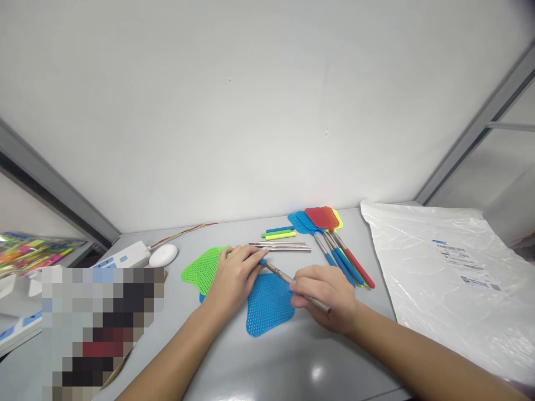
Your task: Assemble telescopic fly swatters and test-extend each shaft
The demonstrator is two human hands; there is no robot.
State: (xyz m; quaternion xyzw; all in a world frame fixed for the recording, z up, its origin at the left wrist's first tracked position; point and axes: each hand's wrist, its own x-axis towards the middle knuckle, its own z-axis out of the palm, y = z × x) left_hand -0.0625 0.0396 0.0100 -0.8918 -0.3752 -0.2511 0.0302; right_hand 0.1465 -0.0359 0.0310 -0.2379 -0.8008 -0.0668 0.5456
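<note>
Here we log the right hand [328,295] closed around a metal rod [279,274], the left hand [237,272] pinching the blue swatter head [270,306] at its neck. Loose rods [288,247] lie beyond on the worktop [234,362].

Pretty bright in here, soft even light, wall [267,111] kinda grey up top. Glare spot low on the desk [267,370], shiny streaks on the bag [434,301], label [466,264] too blurry to read. Rod [279,272] is clear enough. Wide-angle stretch at the sides, blocky pixels lower left.
</note>
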